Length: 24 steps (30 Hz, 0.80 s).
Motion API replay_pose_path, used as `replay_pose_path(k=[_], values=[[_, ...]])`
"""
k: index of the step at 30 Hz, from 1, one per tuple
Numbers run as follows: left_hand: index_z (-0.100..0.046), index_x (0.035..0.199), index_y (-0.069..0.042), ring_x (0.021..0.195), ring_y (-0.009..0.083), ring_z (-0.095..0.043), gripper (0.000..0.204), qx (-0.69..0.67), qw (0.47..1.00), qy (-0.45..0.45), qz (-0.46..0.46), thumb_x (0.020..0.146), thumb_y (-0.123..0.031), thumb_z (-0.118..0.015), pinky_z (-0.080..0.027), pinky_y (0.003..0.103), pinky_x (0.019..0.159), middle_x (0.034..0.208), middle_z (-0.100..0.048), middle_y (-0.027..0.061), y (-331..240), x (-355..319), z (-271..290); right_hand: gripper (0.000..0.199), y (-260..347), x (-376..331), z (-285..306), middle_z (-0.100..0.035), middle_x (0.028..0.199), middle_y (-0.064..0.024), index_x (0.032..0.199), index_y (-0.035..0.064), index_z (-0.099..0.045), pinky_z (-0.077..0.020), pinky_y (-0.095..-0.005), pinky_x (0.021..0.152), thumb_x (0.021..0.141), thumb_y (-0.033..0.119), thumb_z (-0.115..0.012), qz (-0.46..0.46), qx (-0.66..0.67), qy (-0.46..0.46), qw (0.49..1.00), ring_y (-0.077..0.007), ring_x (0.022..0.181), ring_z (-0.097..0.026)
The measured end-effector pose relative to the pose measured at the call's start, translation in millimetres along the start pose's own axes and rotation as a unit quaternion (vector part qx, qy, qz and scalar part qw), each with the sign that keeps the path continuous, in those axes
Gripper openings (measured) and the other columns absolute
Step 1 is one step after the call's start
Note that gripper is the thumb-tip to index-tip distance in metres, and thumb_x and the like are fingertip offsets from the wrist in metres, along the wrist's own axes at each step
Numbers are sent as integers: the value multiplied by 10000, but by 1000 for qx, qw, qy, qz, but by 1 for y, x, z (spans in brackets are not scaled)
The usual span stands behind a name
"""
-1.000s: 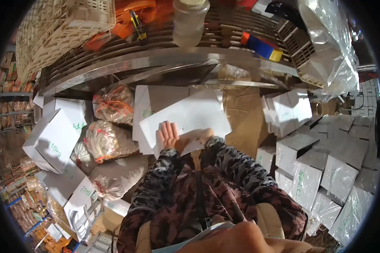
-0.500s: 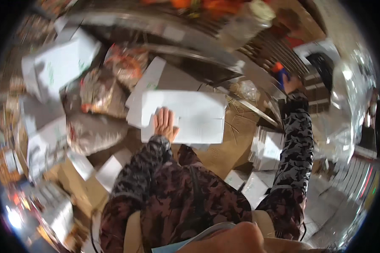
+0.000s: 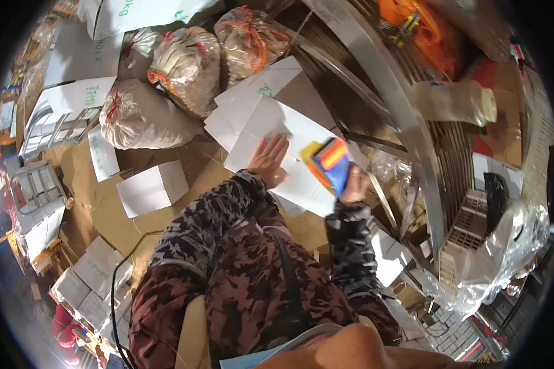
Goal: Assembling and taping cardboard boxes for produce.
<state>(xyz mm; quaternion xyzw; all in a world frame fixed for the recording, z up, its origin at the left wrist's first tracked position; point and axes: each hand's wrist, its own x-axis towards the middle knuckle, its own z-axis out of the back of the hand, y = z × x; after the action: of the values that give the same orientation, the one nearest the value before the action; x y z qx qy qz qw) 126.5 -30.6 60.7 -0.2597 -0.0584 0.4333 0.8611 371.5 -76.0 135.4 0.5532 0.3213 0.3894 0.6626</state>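
White flat cardboard box blank (image 3: 271, 132) lies on the brown boxes, left hand (image 3: 269, 161) spread flat on it. Right hand (image 3: 353, 184) is clamped on a blue-orange tape dispenser (image 3: 332, 163); I'd keep the blank pinned firmly.

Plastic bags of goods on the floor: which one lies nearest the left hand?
The whitish bag with a red tie, lowest of the three, lies nearest the left hand. The other two bags sit farther up, beyond the flat white cardboard.

A packing storeroom: stacked white cartons (image 3: 80, 286), tied sacks (image 3: 141, 117), metal shelving (image 3: 406, 129).
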Motion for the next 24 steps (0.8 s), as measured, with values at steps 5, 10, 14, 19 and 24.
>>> replay_pose_path(k=[5, 10, 14, 19, 24], values=[[-332, 1460, -4, 1425, 373, -278, 1055, -186, 971, -145, 28, 625, -413, -831, -248, 493, 1153, 1542, -298, 188, 5, 12, 5, 511, -60, 5, -48, -504, 609, 2, 768, -25, -585, -313, -294, 511, 997, 420, -482, -46, 150, 76, 985, -92, 566, -426], [-468, 1382, -64, 1204, 349, -490, 942, -262, 936, -213, 100, 583, -362, -867, -334, 466, 1060, 1313, -527, 164, 0, 29, -11, 580, -70, 10, -25, -544, 660, -33, 869, -74, -631, -361, -290, 544, 988, 475, -487, 15, 53, 210, 976, -119, 599, -475], [-609, 1229, -91, 1044, 287, -572, 699, -268, 928, -247, 81, 606, -278, -865, -367, 428, 1006, 1065, -639, 84, 5, 28, -22, 828, -24, 11, -31, -657, 1043, -187, 1219, -103, -577, -511, -356, 848, 857, 641, -609, 122, -90, 264, 953, -262, 944, -642], [-577, 1276, -78, 1054, 279, -565, 736, -269, 930, -237, 81, 602, -205, -845, -366, 424, 1012, 1074, -658, 73, 10, 20, -22, 895, 16, -7, -50, -634, 1098, -232, 1418, -13, -347, -538, -417, 852, 677, 129, -828, 112, -278, 296, 907, -382, 969, -654], [-462, 1409, -60, 1252, 335, -450, 802, -386, 907, -169, 3, 675, -189, -757, -316, 468, 1086, 1329, -534, 150, 14, -2, 35, 763, 9, -1, -34, -643, 1139, -193, 1353, 58, -414, -544, -402, 850, 672, 62, -759, 105, -256, 328, 903, -365, 989, -679]])
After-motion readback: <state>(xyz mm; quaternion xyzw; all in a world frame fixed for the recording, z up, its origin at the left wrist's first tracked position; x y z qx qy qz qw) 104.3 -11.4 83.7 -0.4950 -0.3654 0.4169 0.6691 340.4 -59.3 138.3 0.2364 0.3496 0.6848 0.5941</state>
